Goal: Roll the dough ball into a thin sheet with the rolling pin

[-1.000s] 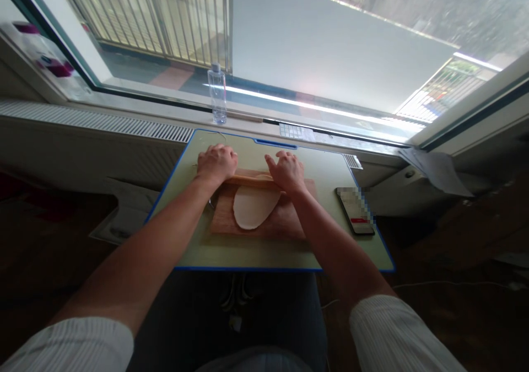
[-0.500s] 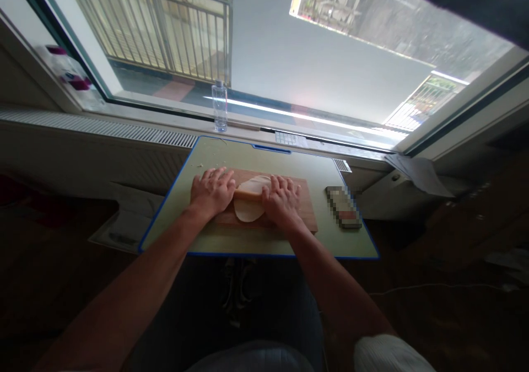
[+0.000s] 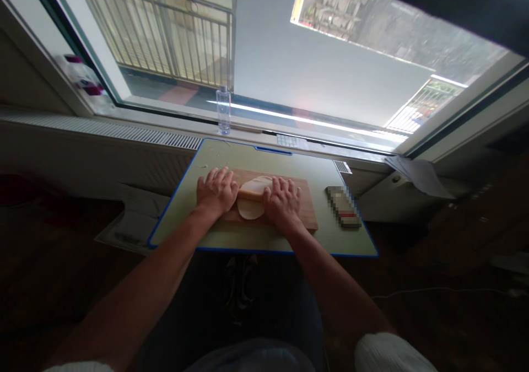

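Observation:
A wooden rolling pin (image 3: 250, 195) lies across a flat, pale oval of dough (image 3: 250, 209) on a wooden cutting board (image 3: 306, 204). My left hand (image 3: 217, 191) grips the pin's left end from above, and my right hand (image 3: 284, 198) does the same at the right end. Only the pin's middle shows between them; both ends are hidden under my palms. The dough extends in front of the pin and behind it, its right edge partly covered by my right hand.
Under the board is a small blue-edged table (image 3: 182, 217) by the window. A phone-like, pixelated object (image 3: 344, 206) lies at its right. A clear bottle (image 3: 223, 112) stands on the sill, another with a purple label (image 3: 85, 80) farther left. Papers (image 3: 419, 174) hang at the right.
The view has shifted slightly, so the table's left side and the bottles appear farther right. Both hands remain on the rolling pin, which still lies across the dough.

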A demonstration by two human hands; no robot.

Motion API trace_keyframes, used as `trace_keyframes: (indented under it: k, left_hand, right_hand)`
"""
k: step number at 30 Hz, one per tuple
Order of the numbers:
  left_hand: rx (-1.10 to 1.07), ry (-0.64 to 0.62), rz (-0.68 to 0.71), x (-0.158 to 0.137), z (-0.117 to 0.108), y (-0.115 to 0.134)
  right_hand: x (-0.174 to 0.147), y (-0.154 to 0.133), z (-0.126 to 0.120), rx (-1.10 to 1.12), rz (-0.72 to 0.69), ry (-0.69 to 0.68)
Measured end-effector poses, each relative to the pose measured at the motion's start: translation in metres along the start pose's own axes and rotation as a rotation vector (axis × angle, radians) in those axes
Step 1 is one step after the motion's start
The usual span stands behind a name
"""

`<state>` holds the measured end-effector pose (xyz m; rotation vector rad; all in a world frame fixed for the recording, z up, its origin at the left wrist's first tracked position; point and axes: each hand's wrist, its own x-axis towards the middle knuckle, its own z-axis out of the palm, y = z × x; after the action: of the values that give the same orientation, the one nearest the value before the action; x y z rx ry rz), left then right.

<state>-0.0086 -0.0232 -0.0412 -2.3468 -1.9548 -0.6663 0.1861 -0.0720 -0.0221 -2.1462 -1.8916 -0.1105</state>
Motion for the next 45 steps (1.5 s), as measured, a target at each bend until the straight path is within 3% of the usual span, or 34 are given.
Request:
trace_keyframes:
  k: [17, 34, 45]
  left_hand:
    - [0.019, -0.091, -0.045, 0.036, 0.001, 0.004]
    - [0.013, -0.223, -0.059, 0.073, 0.007, 0.0]
    - [0.007, -0.269, -0.097, 0.099, 0.017, -0.002]
  right_hand:
    - [0.036, 0.006, 0.0, -0.018, -0.011, -0.073]
    - [0.079, 0.014, 0.002, 0.124, 0.039, -0.196]
    - [0.104, 0.017, 0.008, 0.149, 0.07, -0.179]
